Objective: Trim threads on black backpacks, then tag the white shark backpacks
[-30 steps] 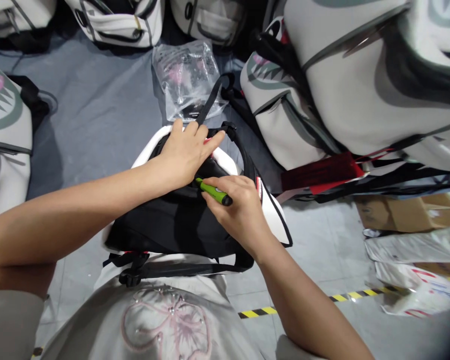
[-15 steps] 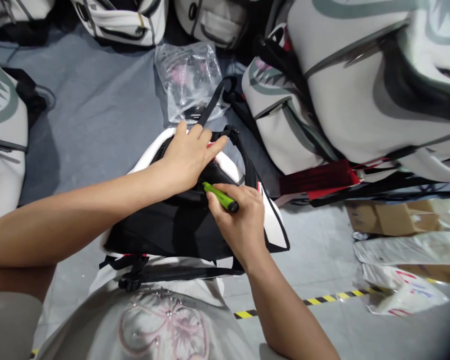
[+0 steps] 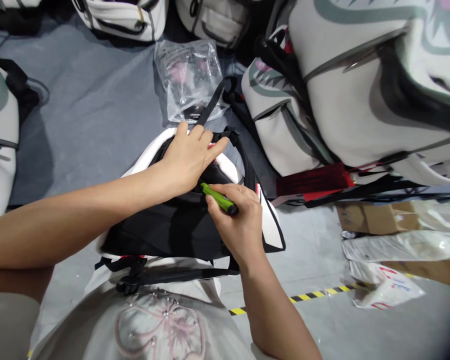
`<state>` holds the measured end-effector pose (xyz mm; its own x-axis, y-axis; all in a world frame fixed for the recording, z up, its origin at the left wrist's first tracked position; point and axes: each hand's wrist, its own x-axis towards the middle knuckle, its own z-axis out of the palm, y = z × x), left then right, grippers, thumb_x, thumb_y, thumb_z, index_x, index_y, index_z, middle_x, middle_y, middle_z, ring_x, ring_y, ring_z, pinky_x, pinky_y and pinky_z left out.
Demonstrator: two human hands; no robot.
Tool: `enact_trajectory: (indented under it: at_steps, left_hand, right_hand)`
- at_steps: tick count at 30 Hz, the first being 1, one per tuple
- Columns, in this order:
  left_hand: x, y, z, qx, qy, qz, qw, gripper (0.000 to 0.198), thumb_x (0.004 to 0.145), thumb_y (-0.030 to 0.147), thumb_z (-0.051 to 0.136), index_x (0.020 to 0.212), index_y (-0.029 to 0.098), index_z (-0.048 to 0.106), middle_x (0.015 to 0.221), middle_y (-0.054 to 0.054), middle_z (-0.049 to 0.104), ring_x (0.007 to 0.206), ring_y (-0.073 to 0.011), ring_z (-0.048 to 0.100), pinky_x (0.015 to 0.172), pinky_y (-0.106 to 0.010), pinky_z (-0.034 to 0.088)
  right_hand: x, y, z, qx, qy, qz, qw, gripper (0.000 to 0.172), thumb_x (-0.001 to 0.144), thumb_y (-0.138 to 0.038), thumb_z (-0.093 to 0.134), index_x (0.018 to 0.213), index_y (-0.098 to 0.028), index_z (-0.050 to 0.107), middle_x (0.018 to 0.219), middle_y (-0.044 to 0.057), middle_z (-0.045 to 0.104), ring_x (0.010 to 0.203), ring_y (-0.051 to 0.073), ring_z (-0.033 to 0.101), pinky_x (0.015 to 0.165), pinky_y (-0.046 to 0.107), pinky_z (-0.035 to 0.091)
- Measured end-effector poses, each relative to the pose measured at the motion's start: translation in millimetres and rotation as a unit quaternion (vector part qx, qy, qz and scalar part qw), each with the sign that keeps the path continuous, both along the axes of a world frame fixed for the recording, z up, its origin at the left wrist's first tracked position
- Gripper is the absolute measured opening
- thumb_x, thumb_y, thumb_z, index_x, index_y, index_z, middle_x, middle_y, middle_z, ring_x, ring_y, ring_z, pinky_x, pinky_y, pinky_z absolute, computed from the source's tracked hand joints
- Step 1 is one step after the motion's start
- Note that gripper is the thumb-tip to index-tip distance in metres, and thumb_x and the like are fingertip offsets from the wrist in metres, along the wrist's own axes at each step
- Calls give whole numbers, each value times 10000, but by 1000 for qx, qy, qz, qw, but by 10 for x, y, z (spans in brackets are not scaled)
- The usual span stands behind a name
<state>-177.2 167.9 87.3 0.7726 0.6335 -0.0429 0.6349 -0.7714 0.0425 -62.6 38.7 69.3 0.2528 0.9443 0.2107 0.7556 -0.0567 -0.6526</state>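
Observation:
A black and white backpack (image 3: 165,227) lies in front of my body, its black side facing up. My left hand (image 3: 187,157) grips the upper part of the bag, with its fingers bent over and their tips partly hidden. In my right hand (image 3: 238,212) is a green marker pen (image 3: 219,199) with a dark end. The pen's tip points up and left into the dark fabric just below my left hand; its contact point is hidden. A black strap (image 3: 249,172) runs along the bag's right side, and another strap with a buckle (image 3: 129,284) hangs at the near edge.
Beyond the bag, a clear plastic bag (image 3: 189,75) lies on the grey cloth surface (image 3: 93,105). Several white backpacks (image 3: 360,100) stand around, with a dark red piece (image 3: 315,179) at the right. Cardboard boxes (image 3: 375,217) and plastic packaging (image 3: 390,285) lie lower right, near yellow-black floor tape (image 3: 311,296).
The view has shifted slightly, so the surroundings sit a little differently. Both hands keep nearly the same place on the backpack, and the marker pen has moved very little.

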Motion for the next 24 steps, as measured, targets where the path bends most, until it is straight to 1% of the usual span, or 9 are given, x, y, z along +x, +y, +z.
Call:
enact_trajectory:
  at_steps: [3,7,11,13,15,19,24]
  left_hand:
    - [-2,-1,-5,10,-1,-2,1000,783,869,342,640,1550,276,258,1375,-122,529,1291,-353,427,1083,-512,275]
    - [-2,-6,9,10,3,-1,1000,762,873,331,646,1539,261,284,1371,-129,528,1275,-343,443,1078,-507,296]
    - [1,-7,11,12,1,-3,1000,746,880,328,639,1536,258,290,1367,-125,531,1273,-343,451,1076,-510,303]
    - [2,-7,5,11,-1,-3,1000,736,883,316,633,1533,243,296,1358,-132,535,1270,-348,456,1074,-518,303]
    - [1,-8,2,8,-7,-3,1000,730,885,315,627,1532,240,298,1353,-134,537,1274,-354,455,1075,-531,301]
    - [-6,-11,14,-10,-27,-1,1000,740,874,342,644,1527,251,307,1349,-132,537,1294,-367,438,1081,-553,288]
    - [-17,-14,21,-18,-34,-5,999,772,865,366,659,1535,237,298,1377,-157,517,1304,-385,424,1081,-553,268]
  right_hand:
    - [63,0,14,-15,43,24,999,192,805,-180,690,974,-242,758,996,34,770,950,239,687,925,454,494]
    - [89,8,17,-17,70,33,997,209,804,-153,680,975,-242,760,1010,28,776,950,228,696,901,425,520]
    - [56,10,2,-16,44,12,999,207,803,-171,685,985,-236,759,1010,47,770,941,241,690,937,473,504]
    - [43,8,-6,-17,43,13,999,206,803,-177,688,987,-236,759,1010,51,767,943,243,689,955,488,493]
    - [38,6,-11,-20,51,18,998,198,805,-183,689,982,-239,758,1006,46,768,950,242,690,961,487,491]
    - [29,5,-16,-15,34,4,999,190,811,-196,683,980,-241,756,992,48,765,942,241,688,970,489,481]
    - [19,11,0,-16,19,5,1000,195,802,-183,684,969,-257,752,972,38,761,921,236,689,965,480,484]
